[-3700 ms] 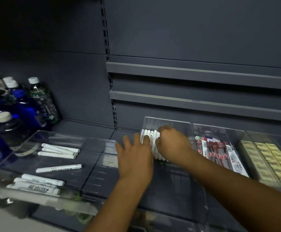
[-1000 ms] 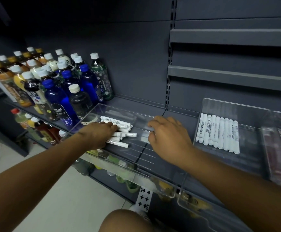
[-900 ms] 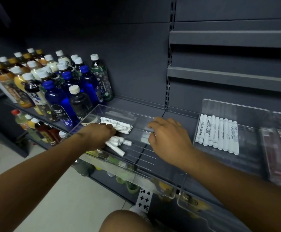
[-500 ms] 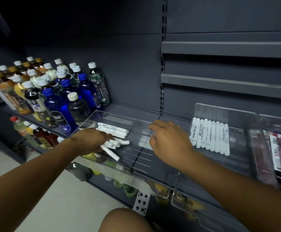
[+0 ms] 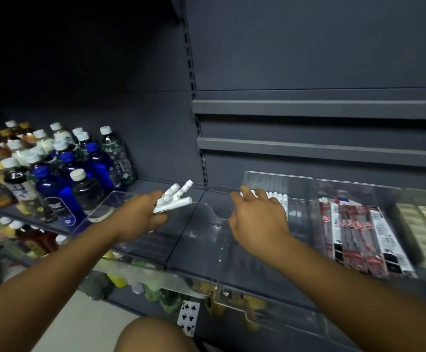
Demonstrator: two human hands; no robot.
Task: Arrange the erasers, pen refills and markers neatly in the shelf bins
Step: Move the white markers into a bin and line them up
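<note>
White markers (image 5: 175, 198) fan out of our left hand (image 5: 140, 215), which is closed around the bunch above the clear left bin (image 5: 100, 212), lifted as one handful, we judge, to carry across. Our right hand (image 5: 257, 215) hovers open over the marker bin (image 5: 278, 179), fingertips at its lined-up row (image 5: 279, 198). Pen refills (image 5: 359, 237) fill the next bin, erasers (image 5: 425, 224) the one beyond.
</note>
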